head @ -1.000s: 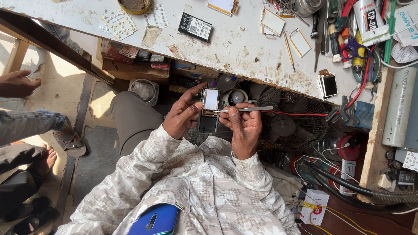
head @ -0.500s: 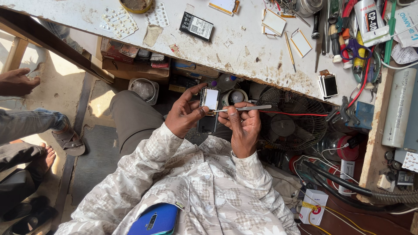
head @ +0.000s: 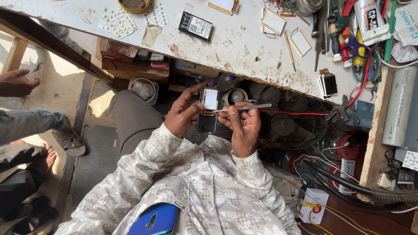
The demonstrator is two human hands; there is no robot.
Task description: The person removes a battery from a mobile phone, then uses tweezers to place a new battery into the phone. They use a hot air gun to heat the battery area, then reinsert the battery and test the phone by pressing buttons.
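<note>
My left hand (head: 185, 114) grips a small opened mobile phone (head: 208, 109) with a pale screen panel, held upright over my lap below the bench edge. My right hand (head: 241, 126) holds metal tweezers (head: 244, 107) like a pen, their tip touching the phone just under the screen. A red wire (head: 296, 114) runs from near my right hand off to the right. Both sleeves are pale with a patterned print.
A worn white workbench (head: 230, 41) carries a phone battery (head: 197, 26), small screens (head: 327, 83), pill blister packs, screwdrivers and tools. A black fan (head: 289, 124) sits under the bench. Cables and boxes lie right. A blue phone (head: 154, 219) sticks from my pocket. Another person's hand (head: 17, 82) and sandalled feet are left.
The tweezers' tip has shifted slightly left onto the phone; both hands otherwise stay in place.
</note>
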